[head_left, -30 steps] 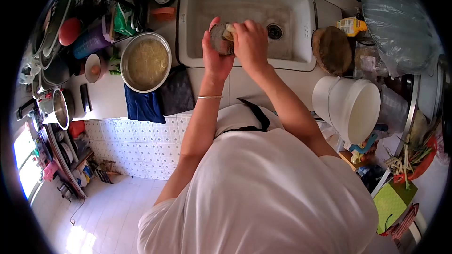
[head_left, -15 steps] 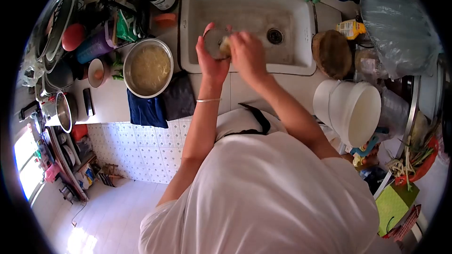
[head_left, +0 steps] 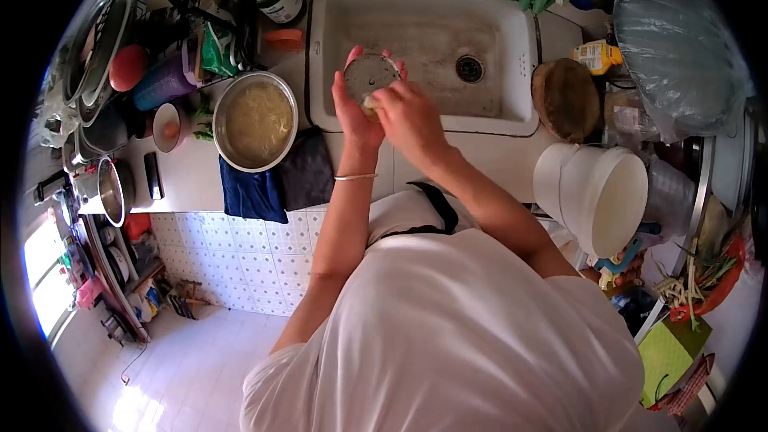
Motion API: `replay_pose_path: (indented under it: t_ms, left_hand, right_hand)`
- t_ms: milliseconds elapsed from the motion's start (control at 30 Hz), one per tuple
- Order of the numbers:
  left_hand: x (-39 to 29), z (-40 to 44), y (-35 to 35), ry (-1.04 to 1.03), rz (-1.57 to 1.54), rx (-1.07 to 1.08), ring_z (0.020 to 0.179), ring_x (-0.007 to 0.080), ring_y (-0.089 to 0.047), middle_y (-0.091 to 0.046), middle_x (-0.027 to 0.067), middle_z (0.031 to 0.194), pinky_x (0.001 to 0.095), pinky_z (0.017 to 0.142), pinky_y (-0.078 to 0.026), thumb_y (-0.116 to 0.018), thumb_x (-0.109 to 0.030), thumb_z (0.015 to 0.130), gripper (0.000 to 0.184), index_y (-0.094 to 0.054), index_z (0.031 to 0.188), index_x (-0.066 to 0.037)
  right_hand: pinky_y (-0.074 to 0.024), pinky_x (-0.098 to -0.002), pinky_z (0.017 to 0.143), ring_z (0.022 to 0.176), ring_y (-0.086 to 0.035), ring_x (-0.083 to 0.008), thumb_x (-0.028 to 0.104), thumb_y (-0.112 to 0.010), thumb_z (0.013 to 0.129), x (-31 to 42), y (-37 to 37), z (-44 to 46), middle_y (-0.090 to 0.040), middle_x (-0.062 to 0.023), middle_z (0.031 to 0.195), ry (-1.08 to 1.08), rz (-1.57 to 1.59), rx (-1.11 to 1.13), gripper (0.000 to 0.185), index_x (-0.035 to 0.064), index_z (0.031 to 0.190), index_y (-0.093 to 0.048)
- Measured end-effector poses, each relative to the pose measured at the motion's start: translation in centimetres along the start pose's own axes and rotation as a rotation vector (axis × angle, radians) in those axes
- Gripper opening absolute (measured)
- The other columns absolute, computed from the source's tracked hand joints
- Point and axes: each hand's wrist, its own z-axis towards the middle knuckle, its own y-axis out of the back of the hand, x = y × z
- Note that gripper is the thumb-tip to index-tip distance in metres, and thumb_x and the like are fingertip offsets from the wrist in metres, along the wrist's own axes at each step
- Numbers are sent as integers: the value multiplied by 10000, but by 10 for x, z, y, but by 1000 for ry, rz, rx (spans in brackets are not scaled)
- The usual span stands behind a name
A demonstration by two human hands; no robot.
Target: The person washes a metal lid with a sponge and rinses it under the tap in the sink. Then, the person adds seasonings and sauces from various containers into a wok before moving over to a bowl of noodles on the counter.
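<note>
So the disc [head_left: 371, 70] sits in the left hand [head_left: 358, 122], up over the near side of the sink [head_left: 496, 125]. Fingers and thumb are wrapped round its edge, so that hand's clamped on it. Right hand [head_left: 413, 118] is right up against it, fingertips pinched on a small pale lump [head_left: 370, 104] at the disc's near edge. Hands are basically together.

Handling-wise, my guess is it's stiff, no give at all, with a bit of weight for its size but fine one-handed. If it's wet it'd probably get slippery, and I'd bet a drop into the sink could chip it. Best hold is what the left hand's doing: grip the rim, palm underneath, flat face free. The lump looks softer and light, so a fingertip pinch should do.

Looks: round, dull grey, dark specks on the face, edge a bit paler in places. Stone or cloudy glass, honestly can't tell. The lump's cream-yellow, mostly hidden by the right fingers.
</note>
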Motion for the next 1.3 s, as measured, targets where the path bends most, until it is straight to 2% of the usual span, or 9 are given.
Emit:
replay_pose_path:
  t_ms: [100,167,267,400,500,633,767,1100,1300]
  left_hand:
    - [16,5,21,42,13,1,1205,404,-426,-436,196,1324,498,1039,-333,-350,-482,938,502,-406,1327,-169]
    - [14,4,38,274,-595,57,1202,416,-426,-449,195,1307,503,1031,-338,-334,-472,947,492,-407,1327,-169]
    - [10,-2,16,65,-68,36,1221,353,-433,-461,158,1311,462,1043,-339,-330,-479,950,498,-410,1326,-163]
    - [14,-1,12,62,37,-70,1243,230,-437,-457,93,1342,394,1062,-327,-329,-499,950,508,-437,1324,-173]
    - [17,3,13,109,-53,-143,1188,239,-476,-491,66,1304,388,1022,-370,-295,-505,956,496,-452,1312,-198]
    - [4,4,26,109,-49,141,1238,237,-440,-436,76,1375,382,1070,-312,-303,-501,954,519,-440,1327,-168]
    - [12,-1,30,130,-75,-141,1264,251,-412,-428,64,1386,406,1076,-302,-281,-453,966,529,-392,1382,-145]
    - [-11,3,30,232,2,26,1158,315,-488,-491,208,1270,416,1019,-366,-316,-444,959,519,-377,1377,-143]
    - [4,7,23,232,-75,-28,1256,250,-411,-471,55,1330,419,1045,-334,-324,-407,954,479,-421,1352,-158]
  right_hand:
    - [-497,-429,638,769,-594,-302,117,-604,743,-13,-9,27,-580,-73,791,18,78,-24,38,83,729,-592]
    - [-490,-432,639,760,-595,-299,134,-588,760,-14,-6,35,-582,-79,771,-68,44,-30,69,81,721,-570]
    - [-495,-425,728,830,-610,-320,124,-582,774,-7,-4,8,-608,-122,843,9,-106,40,60,67,780,-598]
    - [-500,-435,750,856,-616,-318,118,-599,776,-9,-9,23,-610,-130,812,-139,42,103,65,54,768,-607]
    - [-500,-438,742,847,-616,-321,107,-598,771,-13,-4,37,-612,-141,795,-227,60,32,64,47,759,-615]
    - [-499,-438,692,806,-588,-332,122,-571,785,-1,-13,15,-608,-136,798,1,-65,102,107,28,760,-616]
    - [-479,-433,718,802,-579,-324,77,-584,764,-15,-25,35,-583,-105,847,-195,42,38,55,65,818,-592]
    - [-412,-390,775,838,-554,-217,101,-645,726,-33,1,4,-548,5,787,197,12,303,62,150,764,-639]
    - [-411,-374,759,830,-568,-223,121,-633,746,-32,-17,25,-575,-18,817,64,-33,-19,49,151,783,-629]
